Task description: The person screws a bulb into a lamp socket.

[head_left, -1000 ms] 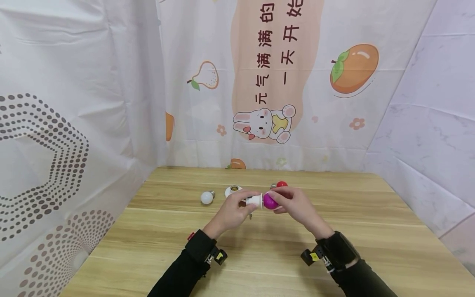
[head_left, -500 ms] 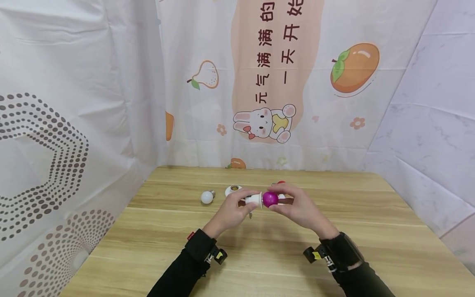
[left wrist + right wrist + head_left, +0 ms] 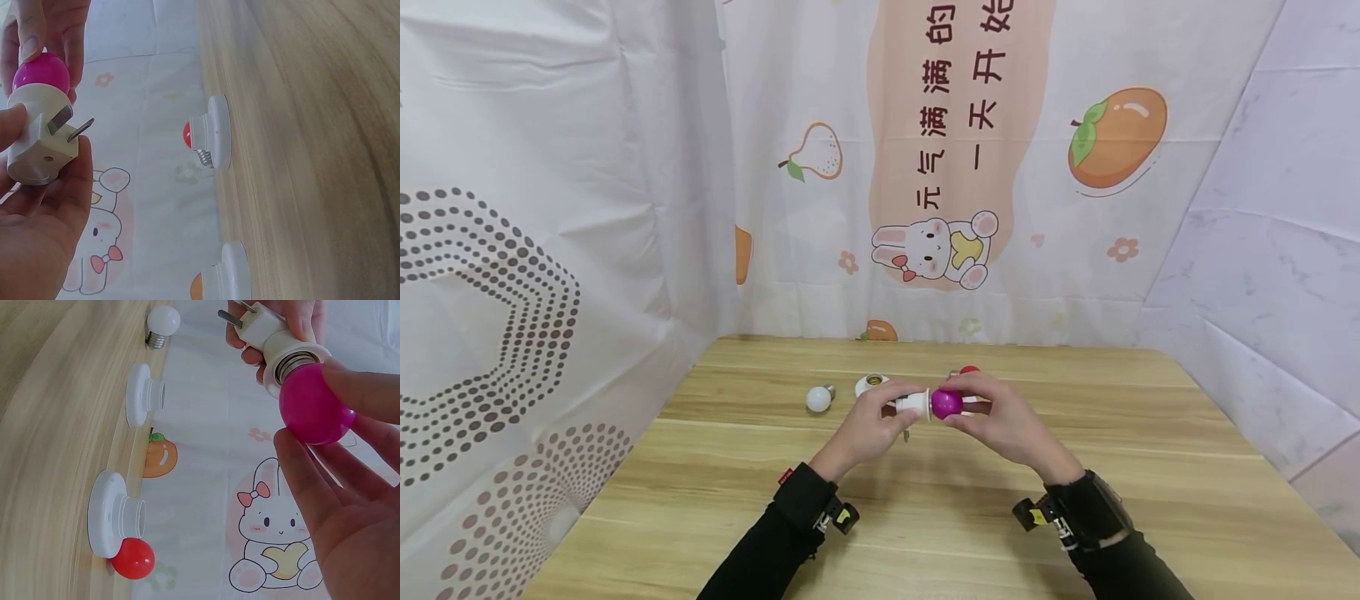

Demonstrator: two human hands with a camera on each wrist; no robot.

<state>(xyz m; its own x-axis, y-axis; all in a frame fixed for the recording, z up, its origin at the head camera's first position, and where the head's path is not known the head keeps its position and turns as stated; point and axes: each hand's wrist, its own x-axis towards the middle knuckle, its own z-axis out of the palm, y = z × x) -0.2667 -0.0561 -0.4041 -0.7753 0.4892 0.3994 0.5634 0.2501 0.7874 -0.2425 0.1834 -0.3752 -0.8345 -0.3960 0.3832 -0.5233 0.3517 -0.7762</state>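
Thread (image 3: 296, 360) glints in the mouth of the white plug socket (image 3: 40, 134), so the magenta bulb (image 3: 315, 403) isn't fully seated; how many turns have caught, I can't tell. It sits between the two hands, held up above the surface (image 3: 925, 533). Left hand (image 3: 867, 425) grips the socket's body, metal prongs (image 3: 230, 319) jutting free; right hand (image 3: 1007, 421) pinches the bulb's round glossy globe between thumb and fingertips.

Here's the danger: if that thread is only shallowly engaged, a loosened right-hand pinch could let the bulb drop. A slight tilt between the hands could cross the thread and jam it. That smooth globe may slip under a twist, and the socket could spin along if the left grip slackens. Any fall might send the bulb rolling into the red bulb (image 3: 133, 558) beyond the right hand, or the white bulb (image 3: 818, 399) beyond and left of the left hand.
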